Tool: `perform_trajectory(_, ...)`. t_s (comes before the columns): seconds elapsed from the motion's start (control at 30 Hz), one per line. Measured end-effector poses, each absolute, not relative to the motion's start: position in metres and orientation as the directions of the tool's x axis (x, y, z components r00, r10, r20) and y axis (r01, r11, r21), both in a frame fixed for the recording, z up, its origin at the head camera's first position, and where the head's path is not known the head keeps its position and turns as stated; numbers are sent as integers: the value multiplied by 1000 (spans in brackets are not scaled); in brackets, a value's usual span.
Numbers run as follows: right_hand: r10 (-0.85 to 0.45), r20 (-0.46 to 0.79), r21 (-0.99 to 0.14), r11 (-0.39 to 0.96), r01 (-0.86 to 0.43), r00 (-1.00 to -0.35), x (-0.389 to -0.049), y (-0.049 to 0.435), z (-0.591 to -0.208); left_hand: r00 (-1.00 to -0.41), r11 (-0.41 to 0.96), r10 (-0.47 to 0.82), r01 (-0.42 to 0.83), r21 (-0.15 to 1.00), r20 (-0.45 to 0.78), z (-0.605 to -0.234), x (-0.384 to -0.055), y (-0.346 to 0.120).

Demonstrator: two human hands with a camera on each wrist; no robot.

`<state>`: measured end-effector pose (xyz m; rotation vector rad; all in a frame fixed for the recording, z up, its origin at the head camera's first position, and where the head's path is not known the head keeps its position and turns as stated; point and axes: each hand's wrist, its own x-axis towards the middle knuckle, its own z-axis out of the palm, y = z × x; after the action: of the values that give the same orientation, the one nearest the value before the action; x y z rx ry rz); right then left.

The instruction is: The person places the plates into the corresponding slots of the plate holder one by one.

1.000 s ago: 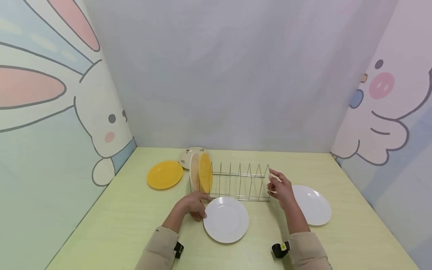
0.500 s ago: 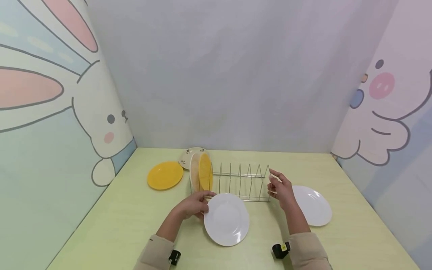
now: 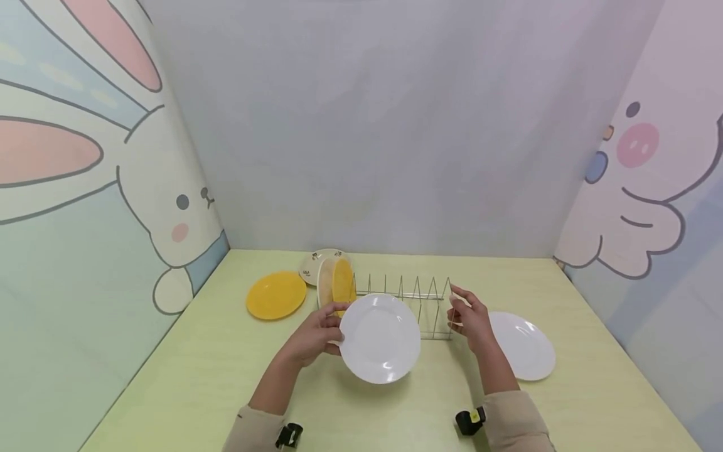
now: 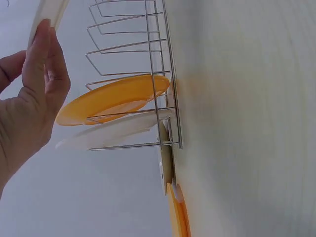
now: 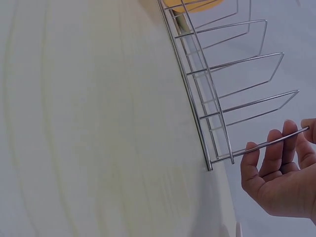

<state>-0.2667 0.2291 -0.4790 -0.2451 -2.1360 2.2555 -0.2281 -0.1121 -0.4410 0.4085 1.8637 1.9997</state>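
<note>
My left hand point(image 3: 314, 333) pinches the left rim of a white plate point(image 3: 381, 339), which is lifted off the table and tilted in front of the wire dish rack point(image 3: 420, 307). In the left wrist view only an edge of this plate point(image 4: 49, 15) shows between thumb and fingers. My right hand point(image 3: 470, 315) grips the wire at the rack's right end; in the right wrist view its fingers point(image 5: 271, 158) curl at the end wire. Standing upright in the rack's left slots are a yellow plate point(image 3: 342, 282) and a cream plate point(image 3: 324, 282). The held plate hides part of the rack.
A yellow plate point(image 3: 277, 295) lies flat left of the rack. Behind the rack's left end lies a patterned plate point(image 3: 312, 265). Another white plate point(image 3: 525, 346) lies to the right, beside my right forearm. Printed walls point(image 3: 169, 220) and a grey backdrop point(image 3: 390, 157) bound the table.
My left hand has raised the white plate from the table and moved it up toward the rack, tilting it. My right hand has stayed at the rack's right end.
</note>
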Motion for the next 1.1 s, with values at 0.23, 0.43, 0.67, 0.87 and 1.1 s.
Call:
perform_trajectory(0.23, 118, -107, -993, -54, 102, -987, -265, 228, -474, -907, -79, 420, -84, 993, -43, -442, -227, -112)
perform_trajectory(0.43, 123, -104, -994, -39, 100, -987, -265, 227, -472, -947, -84, 320, -67, 994, -37, -440, -216, -115)
perform_trajectory(0.67, 123, -108, -994, -41, 103, -987, -264, 227, -473, -991, -114, 137, -14, 993, 2, -434, -206, -120)
perform_trajectory(0.87, 122, -101, -994, -47, 95, -987, -264, 227, -472, -999, -129, 47, 14, 992, 21, -430, -205, -120)
perform_trajectory(1.1, 127, -109, -993, -52, 103, -986, -266, 228, -475, -999, -180, -8, 33, 983, 32, -427, -206, -122)
